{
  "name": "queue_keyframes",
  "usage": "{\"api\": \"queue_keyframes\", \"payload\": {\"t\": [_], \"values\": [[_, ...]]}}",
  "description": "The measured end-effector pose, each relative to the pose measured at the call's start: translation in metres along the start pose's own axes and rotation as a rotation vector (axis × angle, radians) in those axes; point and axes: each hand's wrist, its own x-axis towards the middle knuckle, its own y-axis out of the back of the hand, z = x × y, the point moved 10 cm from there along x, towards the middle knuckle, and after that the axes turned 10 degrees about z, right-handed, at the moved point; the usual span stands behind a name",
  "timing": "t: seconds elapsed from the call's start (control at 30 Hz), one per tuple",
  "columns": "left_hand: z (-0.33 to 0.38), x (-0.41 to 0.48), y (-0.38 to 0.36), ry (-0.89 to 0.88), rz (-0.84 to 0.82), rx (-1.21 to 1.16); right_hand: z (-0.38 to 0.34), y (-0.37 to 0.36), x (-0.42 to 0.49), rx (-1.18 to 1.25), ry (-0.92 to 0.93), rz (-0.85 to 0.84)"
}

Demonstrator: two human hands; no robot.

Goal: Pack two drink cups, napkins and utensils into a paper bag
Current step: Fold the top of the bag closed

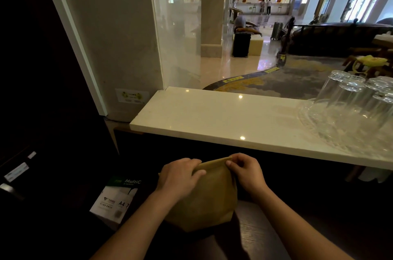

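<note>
Person side: only two arms show. Left hand (180,176) and right hand (244,172) uncovered, left forearm (136,223) and right forearm (297,223) likewise bare along whole visible length. Fingers fairly full, rounded.

The paper box (116,200) on the floor reads "MultiC" and "A4".

paper bag (204,202) upright on dark table | left hand (180,176), right hand (246,171) pinch its folded top
</note>
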Motion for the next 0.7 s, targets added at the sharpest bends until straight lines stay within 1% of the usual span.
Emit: {"api": "queue_keyframes", "payload": {"t": [0.07,0.13,0.23,0.4,0.57,0.63,0.7], "values": [[0.006,0.007,-0.004,-0.004,0.025,0.000,0.000,0.000,0.000,-0.006,-0.003,-0.019],[0.009,0.011,-0.008,-0.004,0.047,0.017,-0.002,-0.003,0.000,-0.025,0.001,-0.078],[0.009,0.015,-0.011,-0.002,0.065,0.063,-0.011,-0.009,-0.003,-0.107,0.064,-0.164],[0.015,0.015,-0.010,-0.058,0.088,0.053,-0.023,-0.002,0.000,-0.197,0.147,-0.078],[0.029,0.018,-0.011,-0.077,0.069,0.002,-0.031,-0.006,-0.002,-0.259,0.203,-0.100],[0.032,0.021,-0.011,-0.068,0.080,0.009,-0.041,-0.010,-0.004,-0.310,0.286,-0.120],[0.034,0.023,-0.013,-0.061,0.070,0.034,-0.053,-0.016,-0.010,-0.388,0.420,-0.137]]}}
